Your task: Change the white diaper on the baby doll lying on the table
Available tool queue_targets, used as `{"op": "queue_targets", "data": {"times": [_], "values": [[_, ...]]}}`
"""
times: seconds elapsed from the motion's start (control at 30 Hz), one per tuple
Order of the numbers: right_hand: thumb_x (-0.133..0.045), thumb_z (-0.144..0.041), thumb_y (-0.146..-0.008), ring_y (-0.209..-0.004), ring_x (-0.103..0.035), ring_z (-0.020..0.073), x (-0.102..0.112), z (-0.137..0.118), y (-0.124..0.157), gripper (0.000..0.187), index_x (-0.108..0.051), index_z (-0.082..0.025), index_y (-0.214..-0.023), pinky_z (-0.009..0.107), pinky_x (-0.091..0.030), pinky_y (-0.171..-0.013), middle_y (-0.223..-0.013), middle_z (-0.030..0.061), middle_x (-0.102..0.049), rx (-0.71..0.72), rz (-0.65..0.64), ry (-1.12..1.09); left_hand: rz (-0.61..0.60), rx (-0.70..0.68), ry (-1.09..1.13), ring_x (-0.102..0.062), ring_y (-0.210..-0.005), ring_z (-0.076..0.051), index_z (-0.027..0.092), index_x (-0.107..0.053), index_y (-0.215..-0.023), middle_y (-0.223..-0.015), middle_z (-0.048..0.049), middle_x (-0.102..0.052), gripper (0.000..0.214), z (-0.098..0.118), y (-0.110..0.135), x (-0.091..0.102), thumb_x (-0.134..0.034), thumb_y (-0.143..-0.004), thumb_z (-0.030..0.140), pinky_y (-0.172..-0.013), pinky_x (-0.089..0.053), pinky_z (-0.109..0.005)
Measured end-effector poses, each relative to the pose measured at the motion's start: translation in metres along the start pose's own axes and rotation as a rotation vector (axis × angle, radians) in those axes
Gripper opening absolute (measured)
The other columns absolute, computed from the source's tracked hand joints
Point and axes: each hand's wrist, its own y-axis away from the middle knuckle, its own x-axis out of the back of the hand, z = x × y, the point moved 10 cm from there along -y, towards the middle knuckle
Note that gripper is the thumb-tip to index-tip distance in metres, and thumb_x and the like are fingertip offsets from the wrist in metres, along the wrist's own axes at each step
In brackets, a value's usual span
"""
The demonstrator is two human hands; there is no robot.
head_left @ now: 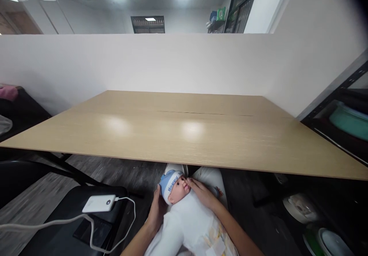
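Note:
A baby doll [186,221] lies face up across the lap, below the table's near edge. It wears a white top, a patterned diaper and a blue-and-white knit cap [169,183] with lettering on its band. My left hand [158,206] cups the side of the doll's head at the cap, its thumb upright and the other fingers mostly hidden behind the head. Across the doll's mouth and cheek lies my right hand [202,192], fingers stretched out and close together. The right forearm runs along the doll's side.
A wooden table [184,133] spans the view ahead, against a white partition [172,62]. At left, a black chair [57,233] holds a white power bank [99,203] with its cable [133,210] and a dark phone [92,229]. Bowls [333,242] and a dark shelf stand right.

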Motion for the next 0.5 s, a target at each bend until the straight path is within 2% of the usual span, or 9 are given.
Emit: {"op": "queue_targets", "data": {"times": [0.07,0.17,0.33,0.5], "values": [[-0.045,-0.069,-0.099,-0.146,-0.049,0.028,-0.002,-0.004,0.001,0.067,-0.066,-0.021,-0.141,0.04,-0.033,-0.125,-0.152,0.0095,-0.06,0.007,-0.014,-0.017,-0.08,0.034,0.115,-0.065,-0.13,-0.036,0.017,-0.07,-0.129,-0.125,-0.0163,-0.076,0.057,-0.001,-0.011,-0.018,-0.063,-0.094,0.061,-0.121,-0.039,-0.052],[-0.046,-0.07,-0.098,-0.147,-0.048,0.0289,-0.002,-0.007,0.001,0.07,-0.067,-0.018,-0.14,0.041,-0.033,-0.125,-0.152,0.0108,-0.06,0.004,-0.031,-0.029,-0.111,0.056,0.152,-0.062,-0.134,-0.037,0.014,-0.074,-0.124,-0.128,-0.0179,-0.075,0.056,-0.004,-0.028,-0.033,-0.06,-0.096,0.06,-0.126,-0.032,-0.052],[-0.044,-0.071,-0.098,-0.145,-0.05,0.0286,0.001,0.0,0.004,0.069,-0.068,-0.019,-0.138,0.041,-0.033,-0.125,-0.151,0.0113,-0.06,-0.026,-0.024,-0.034,-0.157,0.03,0.111,-0.06,-0.137,-0.037,0.015,-0.08,-0.11,-0.127,-0.0162,-0.076,0.062,-0.014,-0.045,-0.04,-0.056,-0.093,0.07,-0.127,-0.033,-0.049],[-0.044,-0.074,-0.096,-0.146,-0.049,0.0284,0.0,0.005,0.004,0.071,-0.067,-0.02,-0.138,0.043,-0.031,-0.125,-0.151,0.0106,-0.06,-0.031,0.0,-0.01,-0.188,-0.01,0.018,-0.055,-0.142,-0.037,0.018,-0.081,-0.113,-0.131,-0.0142,-0.074,0.07,-0.013,-0.036,-0.044,-0.058,-0.086,0.079,-0.128,-0.029,-0.049]]}}
